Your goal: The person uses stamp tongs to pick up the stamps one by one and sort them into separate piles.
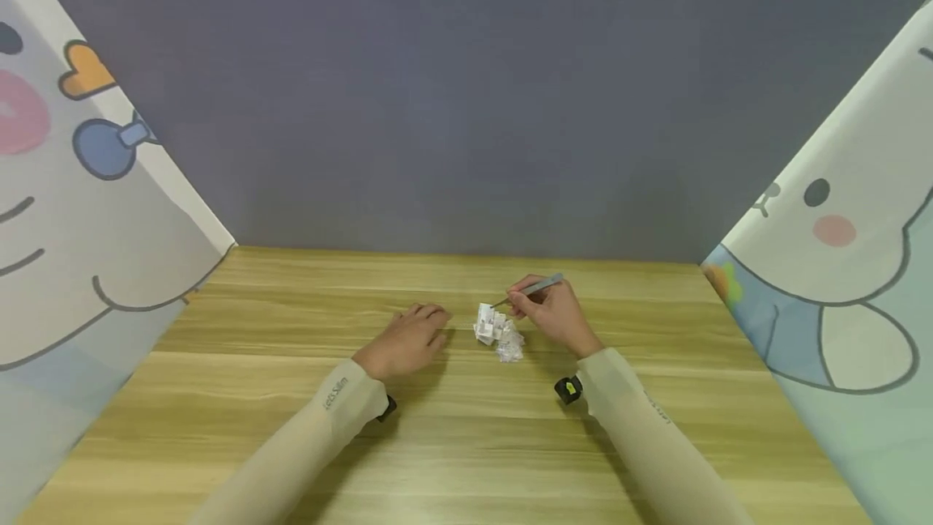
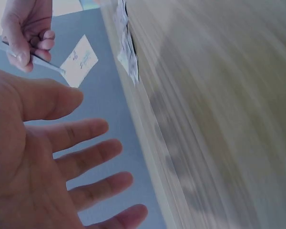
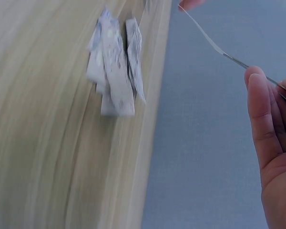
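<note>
My right hand [image 1: 551, 314] pinches a pair of grey metal tweezers [image 1: 543, 284] between thumb and fingers. The tweezers' tips grip a small white printed slip [image 2: 80, 61] by its edge, held above the table; edge-on in the right wrist view, the slip [image 3: 202, 32] looks thin and slightly bent. To the left, my left hand [image 1: 410, 337] is held with its fingers apart and nothing in them, as the left wrist view shows. Below the raised slip lies a loose pile of white printed slips [image 3: 117, 67], some overlapping, others standing on edge.
The wooden table [image 1: 466, 444] meets a grey wall [image 1: 466, 104] at its far edge. Cartoon-printed panels stand at the left [image 1: 146, 241] and right [image 1: 845, 298]. A black wrist device [image 1: 568, 390] sits at the right cuff.
</note>
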A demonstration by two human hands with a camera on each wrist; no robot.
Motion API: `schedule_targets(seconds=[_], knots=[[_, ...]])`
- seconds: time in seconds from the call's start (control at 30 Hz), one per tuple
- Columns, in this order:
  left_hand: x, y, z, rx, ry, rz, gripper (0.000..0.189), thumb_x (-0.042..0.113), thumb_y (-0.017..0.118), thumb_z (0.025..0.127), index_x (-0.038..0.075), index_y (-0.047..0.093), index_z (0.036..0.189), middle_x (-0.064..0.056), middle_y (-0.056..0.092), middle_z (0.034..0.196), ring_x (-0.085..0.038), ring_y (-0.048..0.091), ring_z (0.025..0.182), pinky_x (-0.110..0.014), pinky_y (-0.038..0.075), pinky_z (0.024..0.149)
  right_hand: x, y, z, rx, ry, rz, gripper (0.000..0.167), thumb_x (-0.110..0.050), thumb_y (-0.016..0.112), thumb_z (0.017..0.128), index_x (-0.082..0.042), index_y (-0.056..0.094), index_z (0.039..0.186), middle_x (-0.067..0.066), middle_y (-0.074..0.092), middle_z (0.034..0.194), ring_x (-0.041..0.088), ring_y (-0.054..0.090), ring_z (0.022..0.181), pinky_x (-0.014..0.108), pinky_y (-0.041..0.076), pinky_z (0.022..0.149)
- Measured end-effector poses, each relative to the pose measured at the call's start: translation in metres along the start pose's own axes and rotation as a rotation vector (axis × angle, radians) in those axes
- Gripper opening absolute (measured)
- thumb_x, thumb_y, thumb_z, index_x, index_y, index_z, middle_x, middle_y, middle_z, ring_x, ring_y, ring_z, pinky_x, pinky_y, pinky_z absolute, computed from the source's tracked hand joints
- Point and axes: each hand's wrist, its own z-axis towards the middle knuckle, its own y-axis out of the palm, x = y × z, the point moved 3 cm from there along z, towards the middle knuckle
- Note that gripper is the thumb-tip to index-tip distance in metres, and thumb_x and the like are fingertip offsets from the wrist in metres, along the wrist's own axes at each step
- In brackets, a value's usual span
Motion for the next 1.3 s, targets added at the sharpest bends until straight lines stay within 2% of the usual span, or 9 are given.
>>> schedule_targets(seconds=[0.1, 0.27, 0.5, 0.67, 0.77, 0.9, 1.1, 1.3], knots=[[-0.006, -0.004, -0.008, 0.019, -0.024, -0.011, 0.047, 0.029, 0.041, 0.102, 0.007, 0.039, 0.144, -0.010, 0.033, 0.148, -0.031, 0.026, 0.136, -0.061, 0.020, 0.105, 0.000, 0.007, 0.002, -0.022, -0.002, 0.027, 0.009, 0.001, 0.062, 0.090, 0.007, 0.068, 0.093, 0.025, 0.066, 0.082, 0.042, 0.064, 0.069, 0.036, 0.056, 0.061], [-0.016, -0.009, -0.018, 0.030, -0.074, -0.003, 0.047, 0.028, 0.040, 0.102, 0.007, 0.040, 0.144, -0.012, 0.033, 0.147, -0.033, 0.025, 0.136, -0.061, 0.020, 0.105, -0.002, 0.021, 0.008, -0.043, -0.011, 0.026, 0.010, 0.000, 0.062, 0.090, 0.007, 0.068, 0.093, 0.023, 0.067, 0.079, 0.038, 0.065, 0.068, 0.046, 0.054, 0.063], [-0.032, -0.012, -0.026, 0.029, -0.151, 0.004, 0.047, 0.027, 0.041, 0.102, 0.007, 0.039, 0.144, -0.012, 0.033, 0.147, -0.034, 0.026, 0.135, -0.062, 0.017, 0.105, -0.008, 0.049, 0.023, -0.087, -0.026, 0.057, 0.012, 0.000, 0.060, 0.091, 0.009, 0.066, 0.095, 0.025, 0.065, 0.080, 0.042, 0.064, 0.070, 0.044, 0.055, 0.063], [-0.043, -0.014, -0.032, 0.041, -0.188, 0.011, 0.047, 0.026, 0.043, 0.101, 0.006, 0.039, 0.143, -0.013, 0.034, 0.147, -0.034, 0.027, 0.134, -0.062, 0.017, 0.105, 0.008, 0.072, 0.041, -0.119, -0.019, 0.099, 0.016, -0.003, 0.061, 0.092, 0.012, 0.065, 0.096, 0.029, 0.064, 0.082, 0.042, 0.063, 0.069, 0.052, 0.053, 0.064], [-0.048, -0.016, -0.036, 0.056, -0.196, 0.014, 0.047, 0.025, 0.045, 0.101, 0.004, 0.040, 0.142, -0.014, 0.036, 0.145, -0.035, 0.029, 0.133, -0.063, 0.020, 0.104, 0.021, 0.086, 0.052, -0.135, -0.018, 0.108, 0.021, -0.007, 0.062, 0.092, 0.012, 0.065, 0.098, 0.028, 0.065, 0.083, 0.037, 0.065, 0.069, 0.048, 0.054, 0.063], [-0.055, -0.019, -0.041, 0.069, -0.204, 0.019, 0.046, 0.026, 0.046, 0.100, 0.003, 0.042, 0.140, -0.014, 0.038, 0.142, -0.036, 0.031, 0.131, -0.063, 0.023, 0.102, 0.028, 0.101, 0.062, -0.135, -0.030, 0.081, 0.019, -0.010, 0.063, 0.091, 0.009, 0.067, 0.095, 0.022, 0.067, 0.080, 0.030, 0.066, 0.065, 0.040, 0.056, 0.058], [-0.066, -0.023, -0.049, 0.067, -0.249, 0.009, 0.047, 0.025, 0.050, 0.099, 0.002, 0.042, 0.139, -0.018, 0.039, 0.141, -0.044, 0.028, 0.131, -0.064, 0.021, 0.102, 0.029, 0.125, 0.075, -0.178, -0.006, 0.086, 0.013, -0.006, 0.063, 0.091, 0.007, 0.068, 0.091, 0.018, 0.067, 0.075, 0.031, 0.066, 0.064, 0.036, 0.056, 0.056], [-0.073, -0.023, -0.054, 0.060, -0.289, 0.004, 0.050, 0.025, 0.051, 0.098, 0.001, 0.040, 0.140, -0.019, 0.041, 0.139, -0.044, 0.033, 0.127, -0.063, 0.025, 0.102, 0.027, 0.148, 0.082, -0.219, 0.053, 0.079, 0.011, -0.004, 0.062, 0.091, 0.006, 0.067, 0.092, 0.017, 0.066, 0.075, 0.027, 0.066, 0.064, 0.032, 0.055, 0.056]])
